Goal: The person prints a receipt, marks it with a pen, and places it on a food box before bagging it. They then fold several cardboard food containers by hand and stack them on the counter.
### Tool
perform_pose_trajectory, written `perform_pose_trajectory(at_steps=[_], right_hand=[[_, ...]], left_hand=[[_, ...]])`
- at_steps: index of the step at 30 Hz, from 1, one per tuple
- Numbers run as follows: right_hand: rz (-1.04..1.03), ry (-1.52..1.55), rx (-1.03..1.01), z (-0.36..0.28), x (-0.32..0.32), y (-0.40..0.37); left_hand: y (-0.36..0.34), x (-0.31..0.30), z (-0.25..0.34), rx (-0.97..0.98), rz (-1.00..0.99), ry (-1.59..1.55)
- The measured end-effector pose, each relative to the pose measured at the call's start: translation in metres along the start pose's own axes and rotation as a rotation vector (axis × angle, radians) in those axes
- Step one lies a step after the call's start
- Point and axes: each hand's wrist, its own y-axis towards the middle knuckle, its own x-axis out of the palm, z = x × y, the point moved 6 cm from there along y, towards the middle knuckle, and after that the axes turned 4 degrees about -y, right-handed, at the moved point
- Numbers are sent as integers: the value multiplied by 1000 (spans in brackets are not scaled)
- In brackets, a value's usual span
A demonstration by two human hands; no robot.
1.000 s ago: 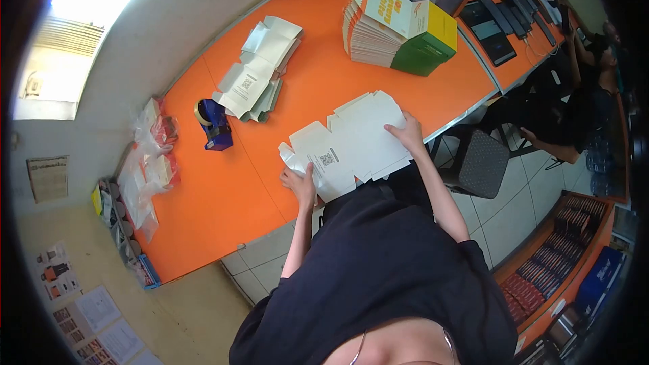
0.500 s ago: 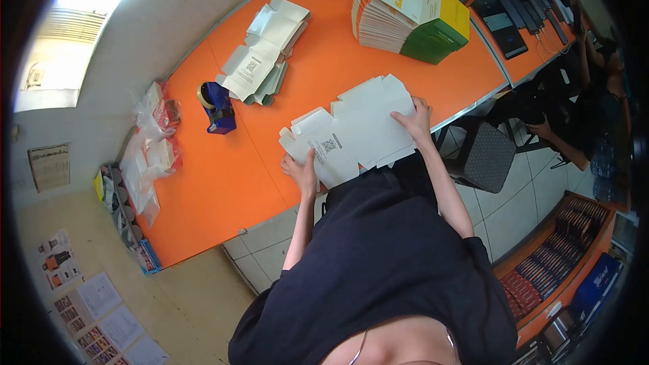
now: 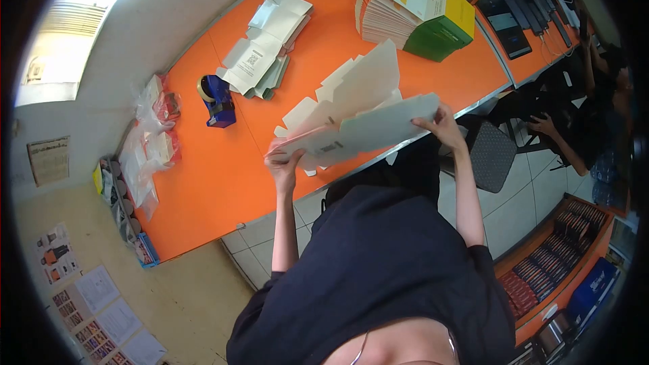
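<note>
1. Several clear plastic bags [image 3: 150, 145] with small packets inside lie along the far left end of the orange table [image 3: 216, 182].
2. One blue tape dispenser [image 3: 218, 101] stands on the table just right of the bags, well apart from both hands.
3. A loose pile of flat white blanks [image 3: 267, 44] lies behind the dispenser, near the wall edge of the table.
4. The left hand [image 3: 284, 162] is closed around the left end of a white carton blank [image 3: 368, 98]. Its fingers are curled on from below and the forearm points straight up from the body.
5. The carton blank hangs in the air over the near edge of the table, between the two hands and not lying flat. It is bent along a crease, one panel standing up and the other tilted toward the person, with a small printed code near the left end.
6. A tall stack of printed flat cartons [image 3: 412, 10] in orange, yellow and green sits on the table behind the blank.
7. The right hand [image 3: 444, 124] pinches the right edge of the blank, fingers closed on the card.
8. A dark stool [image 3: 492, 157] stands on the tiled floor just right of that hand.
9. Another person [image 3: 588, 118] sits at the far right.
</note>
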Motion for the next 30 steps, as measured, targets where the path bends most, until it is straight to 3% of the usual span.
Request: perform_pose_trajectory(at_steps=[4, 6, 8, 10, 13, 15, 18, 20, 24, 27, 30], right_hand=[[187, -23, -129, 18, -9, 15], [249, -157, -406, -1, -13, 14], [246, -42, -348, -12, -11, 18], [241, 67, -289, -18, -13, 20], [46, 78, -126, -13, -8, 30], [158, -27, -419, -27, -10, 22], [158, -74, -457, -30, -3, 16], [150, -67, -399, -2, -3, 15], [207, 84, -240, 31, -7, 10], [232, 47, -48, 50, -5, 11], [168, -12, -121, 28, -8, 13]], left_hand=[[6, 11, 4, -42, -129, -32], [8, 24, 27, -34, -182, -64], [8, 34, 39, 86, -343, -43], [8, 33, 36, 59, -318, -62], [6, 31, 42, 82, -236, -136], [5, 29, 45, 121, -178, -184], [6, 21, 21, 55, -62, -88], [4, 20, -12, 24, -137, -8], [0, 23, -19, -95, -81, -42], [9, 25, -19, -9, -59, 128], [13, 21, -15, -42, 90, -117]])
